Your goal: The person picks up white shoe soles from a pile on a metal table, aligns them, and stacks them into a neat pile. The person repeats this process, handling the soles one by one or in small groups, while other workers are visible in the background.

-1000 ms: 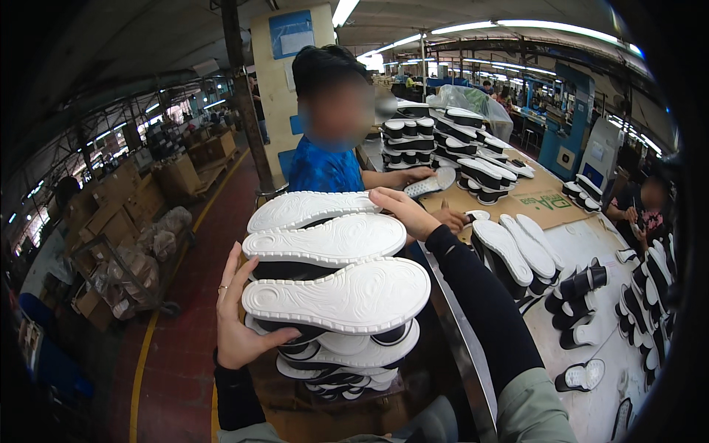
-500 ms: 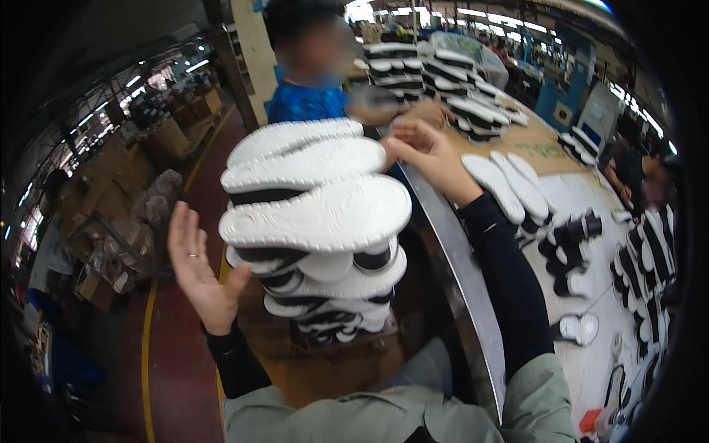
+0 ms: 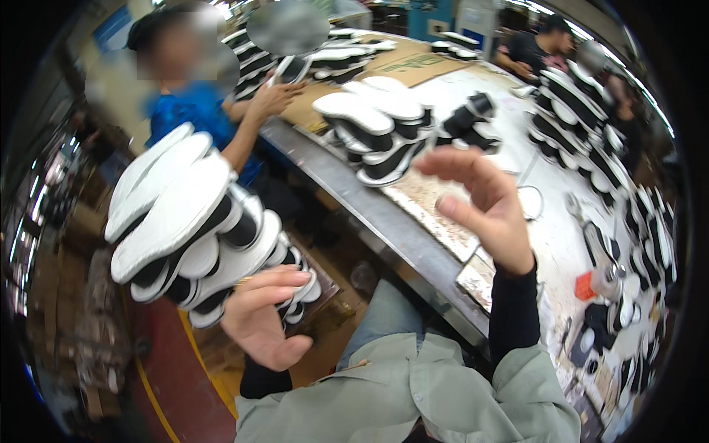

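Note:
A tall stack of white shoe soles (image 3: 181,210) with black sides stands at my left. My left hand (image 3: 262,317) is in front of its near right side, thumb apart from the fingers and nothing in it; I cannot tell whether it touches the stack. Over the white worktable, my right hand (image 3: 484,207) is open and empty, its fingers loosely bent. Just beyond it, a smaller pile of soles (image 3: 373,122), white faces up, rests near the table's metal edge.
Beside the table, a person in blue (image 3: 193,122) holds a sole (image 3: 292,70). More sole stacks (image 3: 572,118) line the table's right side, near tools and a red-orange object (image 3: 585,285). Another person in black (image 3: 543,52) is at the far side. Cardboard (image 3: 391,65) covers the far tabletop.
My view has turned toward the table, so the tall stack appears farther left. My right hand has come back from near the co-worker to above the table. Several soles now sit piled near the edge.

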Motion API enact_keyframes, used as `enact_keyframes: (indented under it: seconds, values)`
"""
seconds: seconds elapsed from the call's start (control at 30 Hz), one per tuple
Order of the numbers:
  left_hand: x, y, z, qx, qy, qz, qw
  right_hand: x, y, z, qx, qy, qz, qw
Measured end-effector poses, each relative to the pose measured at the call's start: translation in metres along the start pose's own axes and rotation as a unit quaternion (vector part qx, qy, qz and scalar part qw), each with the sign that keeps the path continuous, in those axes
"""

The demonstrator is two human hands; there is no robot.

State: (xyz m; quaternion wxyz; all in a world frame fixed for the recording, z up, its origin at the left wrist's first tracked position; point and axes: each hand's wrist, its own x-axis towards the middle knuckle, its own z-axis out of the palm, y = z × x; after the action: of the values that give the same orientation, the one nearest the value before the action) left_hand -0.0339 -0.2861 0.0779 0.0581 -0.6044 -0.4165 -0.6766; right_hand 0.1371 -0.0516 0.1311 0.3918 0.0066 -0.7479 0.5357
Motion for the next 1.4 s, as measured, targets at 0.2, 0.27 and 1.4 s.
enact_keyframes:
  seconds: [0.2, 0.27, 1.4]
  values:
    - [-0.022, -0.052, 0.081, -0.066, -0.178, -0.265, 0.945, -0.102, 0.015, -0.041, -0.171, -0.054, 0.157, 0.971]
    - [-0.038, -0.07, 0.107, -0.081, -0.18, -0.291, 0.936, -0.134, 0.015, -0.053, -0.211, -0.027, 0.201, 0.956]
    - [-0.047, -0.143, 0.209, -0.079, -0.293, -0.306, 0.902, -0.23, 0.062, -0.197, -0.541, 0.384, 0.333, 0.67]
